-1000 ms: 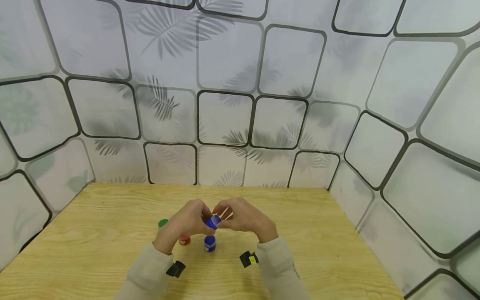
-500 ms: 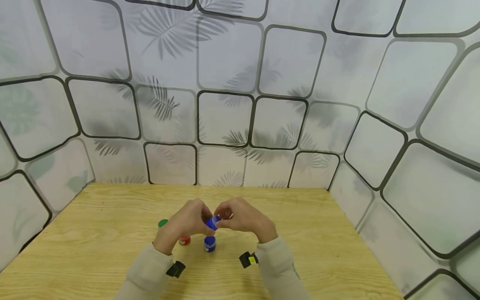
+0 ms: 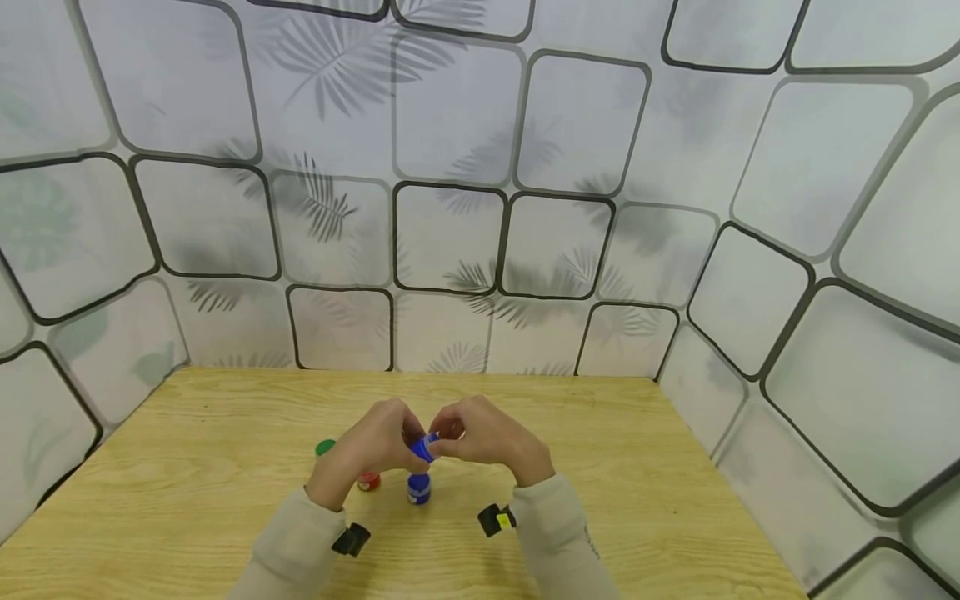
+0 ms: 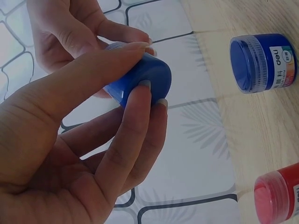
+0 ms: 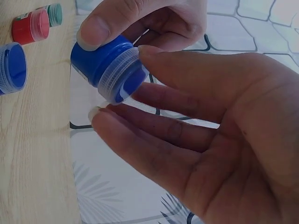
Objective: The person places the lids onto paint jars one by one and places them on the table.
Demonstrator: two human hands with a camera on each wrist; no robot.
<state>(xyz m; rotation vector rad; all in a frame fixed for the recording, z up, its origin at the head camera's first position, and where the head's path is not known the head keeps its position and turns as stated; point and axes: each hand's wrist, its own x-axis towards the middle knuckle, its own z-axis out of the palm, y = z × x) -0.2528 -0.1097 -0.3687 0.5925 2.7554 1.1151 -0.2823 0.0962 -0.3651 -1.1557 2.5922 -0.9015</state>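
A small blue paint jar with a clear ribbed lid is held tilted above the table, between both hands. My left hand grips its blue body, thumb on one side and fingertips on the other. From the right, my right hand pinches the lid's rim, with the thumb on its upper edge and fingers along the far and lower edge. Below the hands a second blue paint jar stands on the table, its lid on.
A red paint jar stands left of the second blue one, partly behind the left wrist. Farther left, a green paint jar shows mostly its lid. The wooden table meets a patterned wall covering at the back and sides.
The right fingers, spread apart a second ago, have drawn in around the lid. My left hand and the jars on the table stay in place.
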